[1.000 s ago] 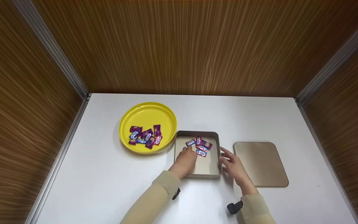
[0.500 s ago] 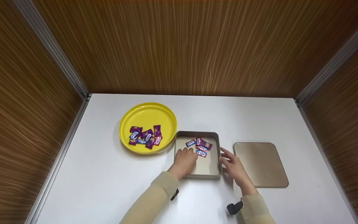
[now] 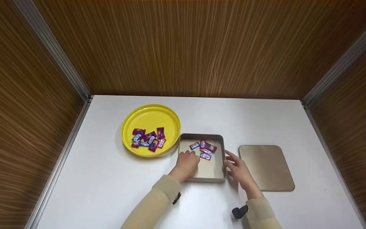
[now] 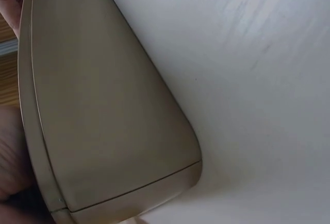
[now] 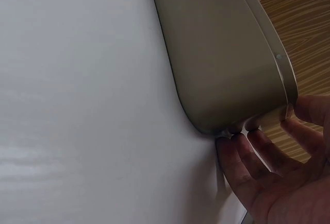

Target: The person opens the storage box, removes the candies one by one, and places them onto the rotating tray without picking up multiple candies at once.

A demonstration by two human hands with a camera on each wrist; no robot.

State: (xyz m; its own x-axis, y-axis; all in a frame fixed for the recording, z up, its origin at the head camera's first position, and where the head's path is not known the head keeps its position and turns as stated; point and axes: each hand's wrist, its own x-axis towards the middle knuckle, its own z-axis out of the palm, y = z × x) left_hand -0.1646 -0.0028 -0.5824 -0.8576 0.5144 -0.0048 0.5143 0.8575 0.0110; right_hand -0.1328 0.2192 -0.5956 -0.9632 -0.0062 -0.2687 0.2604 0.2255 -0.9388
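A tin box (image 3: 207, 180) without its lid stands mid-table, with several wrapped candies (image 3: 206, 151) in blue, red and purple lying inside toward its far side. My left hand (image 3: 187, 163) reaches over the tin's near left side, knuckles up and just short of the candies. Its fingertips are hidden under the hand, so I cannot tell whether it holds anything. At the tin's right wall, my right hand (image 3: 240, 171) rests with fairly straight fingers (image 5: 260, 165) against the outside. In the left wrist view, the tin's plain wall (image 4: 108, 100) fills the middle.
A round yellow plate (image 3: 152, 119) with several more wrapped candies (image 3: 149, 140) stands left of the tin, right by its far left corner. The flat tin lid (image 3: 267, 168) lies on the white table (image 3: 100, 190) to the right. Wood-grain panels (image 3: 199, 47) enclose the back and sides.
My left hand has drawn back slightly from the candies, toward the tin's near left, and its extended index finger has curled in. The right hand and the candies have stayed in place.
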